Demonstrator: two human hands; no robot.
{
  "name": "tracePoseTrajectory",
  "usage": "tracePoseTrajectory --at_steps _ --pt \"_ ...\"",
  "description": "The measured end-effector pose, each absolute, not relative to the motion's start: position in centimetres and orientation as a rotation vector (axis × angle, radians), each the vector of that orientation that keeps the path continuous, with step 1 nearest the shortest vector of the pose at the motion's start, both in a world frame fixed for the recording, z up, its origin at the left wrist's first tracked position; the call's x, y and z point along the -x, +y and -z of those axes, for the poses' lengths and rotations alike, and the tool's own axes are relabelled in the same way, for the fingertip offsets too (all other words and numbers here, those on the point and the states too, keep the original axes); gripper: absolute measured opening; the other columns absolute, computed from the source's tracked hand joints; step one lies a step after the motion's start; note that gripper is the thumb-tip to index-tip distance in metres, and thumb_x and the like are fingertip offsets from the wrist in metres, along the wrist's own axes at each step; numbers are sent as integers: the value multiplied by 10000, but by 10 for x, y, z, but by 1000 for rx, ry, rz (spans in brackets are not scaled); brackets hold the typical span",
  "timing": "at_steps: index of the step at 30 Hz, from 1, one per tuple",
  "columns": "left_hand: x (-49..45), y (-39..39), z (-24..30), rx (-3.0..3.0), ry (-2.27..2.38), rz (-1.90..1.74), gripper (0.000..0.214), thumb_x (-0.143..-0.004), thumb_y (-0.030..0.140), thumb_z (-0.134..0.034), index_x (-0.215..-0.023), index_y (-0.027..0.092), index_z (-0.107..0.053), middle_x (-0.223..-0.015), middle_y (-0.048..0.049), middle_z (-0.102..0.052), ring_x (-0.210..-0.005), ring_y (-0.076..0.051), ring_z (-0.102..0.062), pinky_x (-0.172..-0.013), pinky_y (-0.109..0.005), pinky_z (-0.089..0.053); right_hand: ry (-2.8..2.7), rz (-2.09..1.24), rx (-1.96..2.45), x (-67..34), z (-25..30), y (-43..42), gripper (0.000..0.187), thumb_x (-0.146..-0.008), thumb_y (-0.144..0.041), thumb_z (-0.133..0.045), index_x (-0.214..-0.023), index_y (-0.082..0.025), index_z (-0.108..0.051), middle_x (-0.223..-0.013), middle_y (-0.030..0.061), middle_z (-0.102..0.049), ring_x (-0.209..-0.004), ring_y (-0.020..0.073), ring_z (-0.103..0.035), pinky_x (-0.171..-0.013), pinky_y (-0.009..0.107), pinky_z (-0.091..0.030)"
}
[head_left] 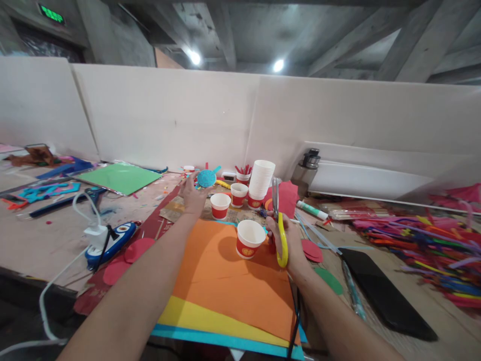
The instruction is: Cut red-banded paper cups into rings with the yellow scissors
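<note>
White boards [165,115] stand behind the table [26,245]. The left hand [192,194] is by a blue circle [206,178]; I can't tell if it's holding it. The right hand [292,239] holds yellow-handled scissors [282,243] near a cup [248,249] on orange paper [225,286].

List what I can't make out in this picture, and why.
All in the head view:
Whether the left hand touches the blue disc: they overlap, and the fingers are blurred.
Some fingers of the right hand: partly hidden by the yellow-handled scissors.
Insides of the lower stacked cups: hidden by those nested in them.
Lettering on the green sign: blurred.
</note>
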State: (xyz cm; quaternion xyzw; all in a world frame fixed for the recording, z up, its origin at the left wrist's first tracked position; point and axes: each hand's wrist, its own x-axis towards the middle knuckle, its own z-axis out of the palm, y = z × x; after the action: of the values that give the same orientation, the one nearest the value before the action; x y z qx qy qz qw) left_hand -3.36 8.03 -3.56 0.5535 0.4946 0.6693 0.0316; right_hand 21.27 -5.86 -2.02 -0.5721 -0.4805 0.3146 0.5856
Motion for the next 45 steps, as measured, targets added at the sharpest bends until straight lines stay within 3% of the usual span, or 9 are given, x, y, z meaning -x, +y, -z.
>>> tracePoseTrajectory --at_steps 24,34,45 --pt "33 81 38 -1714 1581 -2052 663 -592 218 -836 -1202 237 -577 -1246 -101 -619 -1208 -294 -512 -1071 -442 -363 -1154 -720 1364 -214 19 -59 527 -660 -600 -694 -977 -185 -619 -576 -56 -504 -459 95 -462 -396 204 -358" --pt "31 78 37 -1672 1542 -2036 594 -676 278 -781 -1226 234 -561 -1265 -105 -612 -1191 -275 -523 -1061 -437 -368 -1158 -713 1345 -215 23 -57 514 -675 -579 -671 -987 -176 -607 -587 -59 -491 -461 93 -458 -387 203 -364" --pt "36 89 49 -1617 1868 -1795 578 -593 325 -830 -1099 188 -585 -1180 -157 -643 -1175 -340 -533 -1068 -538 -288 -1139 -741 1335 -214 23 -58 538 -659 -587 -691 -994 -176 -602 -579 -64 -490 -438 91 -451 -357 198 -360"
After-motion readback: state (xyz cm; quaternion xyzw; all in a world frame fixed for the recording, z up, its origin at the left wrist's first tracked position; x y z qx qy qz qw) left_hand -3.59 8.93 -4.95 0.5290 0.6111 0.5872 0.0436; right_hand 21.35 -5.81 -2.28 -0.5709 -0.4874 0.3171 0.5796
